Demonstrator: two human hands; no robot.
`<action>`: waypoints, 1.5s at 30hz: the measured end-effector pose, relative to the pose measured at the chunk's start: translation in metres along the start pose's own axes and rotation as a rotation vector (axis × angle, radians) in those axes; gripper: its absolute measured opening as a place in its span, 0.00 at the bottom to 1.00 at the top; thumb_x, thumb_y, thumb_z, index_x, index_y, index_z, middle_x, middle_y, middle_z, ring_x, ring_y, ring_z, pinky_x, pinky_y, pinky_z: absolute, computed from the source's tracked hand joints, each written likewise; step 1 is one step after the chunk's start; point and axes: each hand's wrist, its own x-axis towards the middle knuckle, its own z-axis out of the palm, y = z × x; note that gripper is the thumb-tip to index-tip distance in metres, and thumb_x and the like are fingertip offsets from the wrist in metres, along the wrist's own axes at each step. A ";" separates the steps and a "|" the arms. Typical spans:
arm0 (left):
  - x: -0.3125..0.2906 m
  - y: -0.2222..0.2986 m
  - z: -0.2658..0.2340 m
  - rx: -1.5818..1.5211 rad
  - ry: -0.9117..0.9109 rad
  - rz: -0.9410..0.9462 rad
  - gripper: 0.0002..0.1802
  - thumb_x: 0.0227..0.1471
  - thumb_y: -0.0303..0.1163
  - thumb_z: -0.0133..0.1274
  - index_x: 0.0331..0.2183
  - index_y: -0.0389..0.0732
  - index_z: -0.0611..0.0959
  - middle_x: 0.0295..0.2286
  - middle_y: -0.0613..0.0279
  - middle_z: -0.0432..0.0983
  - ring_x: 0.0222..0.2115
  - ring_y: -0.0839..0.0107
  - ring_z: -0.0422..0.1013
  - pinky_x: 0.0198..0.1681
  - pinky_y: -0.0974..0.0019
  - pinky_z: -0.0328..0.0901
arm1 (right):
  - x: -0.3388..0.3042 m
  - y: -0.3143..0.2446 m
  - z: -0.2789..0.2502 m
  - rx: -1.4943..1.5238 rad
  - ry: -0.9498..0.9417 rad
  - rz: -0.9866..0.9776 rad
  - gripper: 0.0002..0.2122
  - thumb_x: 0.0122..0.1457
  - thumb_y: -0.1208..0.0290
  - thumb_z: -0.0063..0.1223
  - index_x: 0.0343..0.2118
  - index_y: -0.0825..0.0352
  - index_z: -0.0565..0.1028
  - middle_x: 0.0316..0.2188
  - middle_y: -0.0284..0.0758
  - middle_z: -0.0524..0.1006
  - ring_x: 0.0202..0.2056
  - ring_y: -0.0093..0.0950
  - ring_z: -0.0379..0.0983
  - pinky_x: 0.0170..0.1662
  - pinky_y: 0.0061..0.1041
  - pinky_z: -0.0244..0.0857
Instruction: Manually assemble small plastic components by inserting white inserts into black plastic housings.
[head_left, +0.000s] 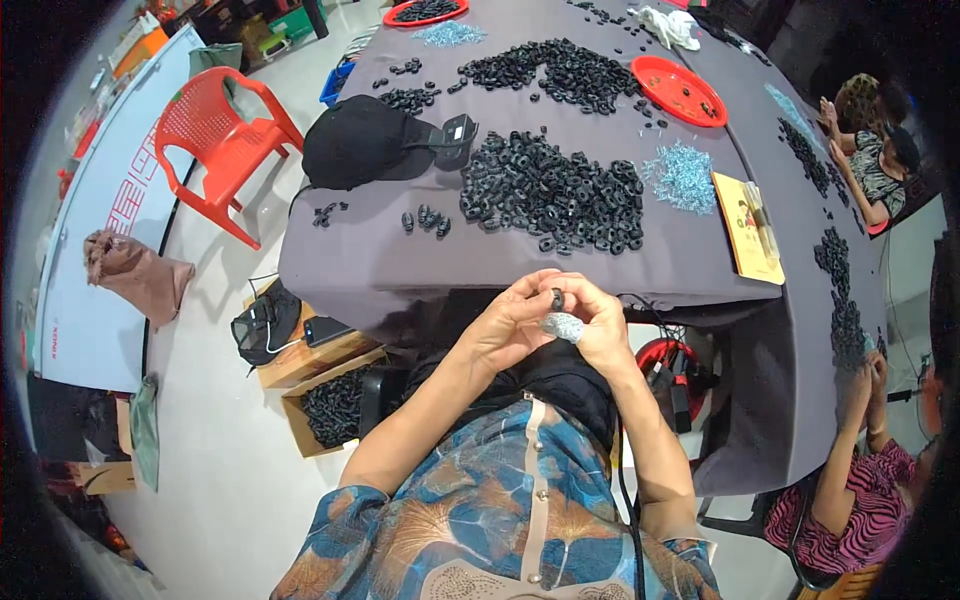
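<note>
Above my lap, just in front of the table edge, my two hands meet at the fingertips. Between them is a small black ring-like plastic part point(558, 298). My left hand point(505, 328) pinches it from the left, with the fingers curled. My right hand point(598, 318) closes on it from the other side. Something pale grey and speckled point(563, 326) covers my right thumb, and I cannot tell what it is made of. On the table ahead lies a large heap of similar black parts point(555, 195). Small light-blue pieces point(680, 178) lie in a pile to its right.
The grey-covered table point(380, 255) also bears a black cap point(365, 145), a red tray point(680, 92) and a yellow booklet point(748, 228). A red chair point(225, 140) stands left. A cardboard box of black parts point(335, 408) sits by my left side. Other people work at right.
</note>
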 end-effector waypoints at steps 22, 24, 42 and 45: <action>-0.003 -0.008 0.004 -0.241 -0.036 0.033 0.24 0.43 0.25 0.56 0.44 0.40 0.70 0.35 0.60 0.71 0.39 0.68 0.69 0.49 0.62 0.62 | -0.002 -0.009 0.006 -0.298 0.011 -0.226 0.12 0.47 0.76 0.53 0.36 0.69 0.70 0.35 0.34 0.70 0.38 0.24 0.67 0.42 0.21 0.60; -0.005 -0.009 0.005 -0.245 -0.045 0.035 0.24 0.43 0.25 0.57 0.45 0.40 0.70 0.35 0.60 0.71 0.39 0.68 0.69 0.49 0.64 0.61 | -0.003 -0.012 0.006 -0.298 0.004 -0.226 0.11 0.47 0.76 0.53 0.36 0.69 0.70 0.35 0.35 0.71 0.38 0.24 0.67 0.42 0.21 0.60; -0.007 0.009 0.014 -0.019 -0.102 0.025 0.22 0.43 0.28 0.57 0.43 0.39 0.72 0.34 0.63 0.72 0.36 0.73 0.69 0.42 0.70 0.65 | -0.002 -0.011 -0.004 -0.041 -0.120 -0.150 0.20 0.44 0.78 0.59 0.42 0.67 0.71 0.42 0.30 0.71 0.27 0.14 0.58 0.31 0.13 0.55; -0.006 0.007 0.011 -0.043 -0.047 0.018 0.20 0.43 0.25 0.57 0.42 0.39 0.73 0.33 0.64 0.73 0.36 0.74 0.70 0.44 0.70 0.64 | -0.001 -0.007 -0.005 -0.012 -0.123 -0.163 0.19 0.44 0.79 0.58 0.42 0.68 0.70 0.41 0.31 0.71 0.26 0.14 0.58 0.29 0.14 0.56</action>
